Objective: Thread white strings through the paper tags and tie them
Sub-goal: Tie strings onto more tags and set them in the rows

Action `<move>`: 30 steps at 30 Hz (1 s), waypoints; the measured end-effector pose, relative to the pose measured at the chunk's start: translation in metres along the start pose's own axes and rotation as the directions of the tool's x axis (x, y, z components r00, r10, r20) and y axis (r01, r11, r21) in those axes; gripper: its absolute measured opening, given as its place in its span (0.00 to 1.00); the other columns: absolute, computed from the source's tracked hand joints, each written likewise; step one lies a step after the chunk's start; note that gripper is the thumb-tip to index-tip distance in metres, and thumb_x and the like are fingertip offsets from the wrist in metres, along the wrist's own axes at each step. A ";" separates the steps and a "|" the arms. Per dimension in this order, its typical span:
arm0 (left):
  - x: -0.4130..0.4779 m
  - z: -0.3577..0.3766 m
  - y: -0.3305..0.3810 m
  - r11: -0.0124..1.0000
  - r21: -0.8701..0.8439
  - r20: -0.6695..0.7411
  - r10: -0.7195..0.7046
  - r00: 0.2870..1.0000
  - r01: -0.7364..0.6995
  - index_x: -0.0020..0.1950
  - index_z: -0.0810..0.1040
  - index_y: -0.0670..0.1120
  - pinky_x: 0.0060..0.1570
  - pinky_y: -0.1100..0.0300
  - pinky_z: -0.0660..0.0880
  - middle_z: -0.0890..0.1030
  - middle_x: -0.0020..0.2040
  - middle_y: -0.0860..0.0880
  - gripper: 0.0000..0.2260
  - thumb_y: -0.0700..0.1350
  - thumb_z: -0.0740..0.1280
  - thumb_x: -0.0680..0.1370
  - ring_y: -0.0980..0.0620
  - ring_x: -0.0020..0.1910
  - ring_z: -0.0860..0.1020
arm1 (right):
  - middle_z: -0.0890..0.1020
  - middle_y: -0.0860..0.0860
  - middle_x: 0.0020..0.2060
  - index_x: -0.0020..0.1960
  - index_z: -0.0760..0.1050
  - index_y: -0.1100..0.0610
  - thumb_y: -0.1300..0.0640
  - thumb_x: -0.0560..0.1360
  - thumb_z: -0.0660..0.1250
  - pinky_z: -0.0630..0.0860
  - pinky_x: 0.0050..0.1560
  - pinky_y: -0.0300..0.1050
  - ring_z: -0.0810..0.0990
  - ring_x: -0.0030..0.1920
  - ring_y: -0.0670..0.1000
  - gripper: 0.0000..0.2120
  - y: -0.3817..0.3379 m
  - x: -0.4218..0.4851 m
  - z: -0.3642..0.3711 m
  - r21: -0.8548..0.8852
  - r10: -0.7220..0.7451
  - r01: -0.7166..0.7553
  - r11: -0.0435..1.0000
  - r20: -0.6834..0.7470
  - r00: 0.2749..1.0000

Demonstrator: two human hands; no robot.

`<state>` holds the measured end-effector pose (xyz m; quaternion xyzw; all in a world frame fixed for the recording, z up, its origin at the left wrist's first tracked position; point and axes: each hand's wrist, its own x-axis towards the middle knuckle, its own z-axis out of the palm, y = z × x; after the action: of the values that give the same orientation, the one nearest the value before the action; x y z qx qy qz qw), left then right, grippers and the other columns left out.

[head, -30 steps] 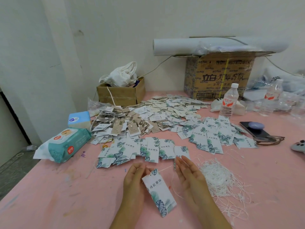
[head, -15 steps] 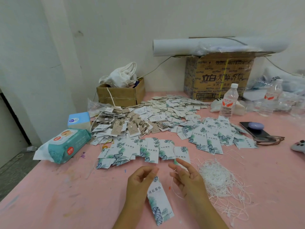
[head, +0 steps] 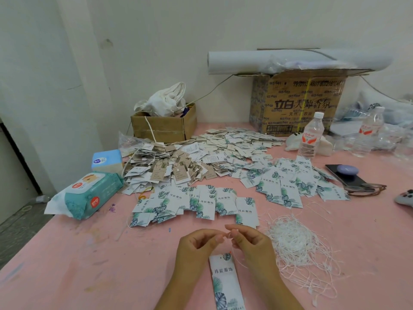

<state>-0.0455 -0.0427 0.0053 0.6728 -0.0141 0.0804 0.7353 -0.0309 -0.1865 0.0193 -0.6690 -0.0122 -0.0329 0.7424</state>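
Now both hands are close together over the pink table (head: pixel 67 265), near its front edge. The left hand (head: pixel 196 245) and the right hand (head: pixel 250 242) have their fingers curled in, and the thumb and first finger of each hand pinch a thin white string (head: pixel 228 235) right where the fingertips almost meet. From there the string loops down by the right hand toward the top of a long paper tag (head: pixel 225 280). This tag has green leaves printed on it and sits just below the hands, between the wrists, with its top end pointing at the fingers. I cannot tell if it lies flat on the table or is lifted a little. Just to the right of the hands is a messy pile of strings (head: pixel 295 242). Past the hands, a row of leaf tags (head: pixel 201 204) lies on the table, and a bigger heap of tags (head: pixel 286 186) is farther back on the right. Brown tags (head: pixel 169 168) are piled behind the row. On the left are a pack of wipes (head: pixel 89 195) and a blue tissue box (head: pixel 107 159). A small cardboard box (head: pixel 161 128) and a big cardboard box (head: pixel 297 104) stand by the wall, and a water bottle (head: pixel 311 135) stands in front of the big one.
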 end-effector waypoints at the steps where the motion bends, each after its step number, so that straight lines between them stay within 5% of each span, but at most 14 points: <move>1: 0.000 0.000 0.000 1.000 0.003 -0.009 0.000 1.000 0.000 0.41 0.87 0.48 0.42 0.69 0.75 0.86 0.40 0.47 0.03 0.44 0.74 0.69 0.56 0.40 0.83 | 0.85 0.49 0.32 0.39 0.84 0.47 0.64 0.73 0.70 0.73 0.32 0.31 0.76 0.28 0.41 0.12 0.000 0.000 0.000 -0.013 -0.002 0.002 1.000 -0.009 1.000; 10: 0.002 -0.001 -0.004 0.999 0.041 -0.079 -0.015 0.997 0.018 0.42 0.83 0.49 0.38 0.69 0.73 0.82 0.33 0.50 0.04 0.42 0.71 0.76 0.57 0.35 0.79 | 0.78 0.45 0.28 0.40 0.86 0.46 0.57 0.74 0.69 0.67 0.28 0.30 0.72 0.26 0.42 0.10 0.006 0.003 -0.003 0.029 0.045 -0.044 0.999 -0.051 0.998; 20: 0.003 -0.001 -0.006 0.997 0.077 -0.109 -0.017 0.994 0.025 0.42 0.82 0.55 0.36 0.70 0.71 0.82 0.35 0.52 0.07 0.43 0.71 0.76 0.59 0.37 0.78 | 0.85 0.50 0.35 0.41 0.86 0.47 0.65 0.74 0.69 0.75 0.34 0.33 0.79 0.34 0.44 0.14 0.013 0.003 -0.001 0.010 0.100 -0.101 0.995 0.043 0.994; 30: -0.003 0.007 -0.006 0.976 0.216 0.058 0.023 0.998 -0.035 0.42 0.82 0.50 0.37 0.64 0.72 0.81 0.33 0.54 0.04 0.43 0.71 0.77 0.57 0.34 0.76 | 0.83 0.53 0.37 0.49 0.80 0.57 0.67 0.74 0.69 0.78 0.37 0.39 0.81 0.38 0.49 0.08 0.017 0.006 0.000 0.009 0.072 -0.073 0.997 0.051 0.996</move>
<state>-0.0468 -0.0502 0.0000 0.7507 -0.0356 0.0735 0.6556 -0.0239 -0.1846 0.0031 -0.6658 -0.0068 0.0110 0.7460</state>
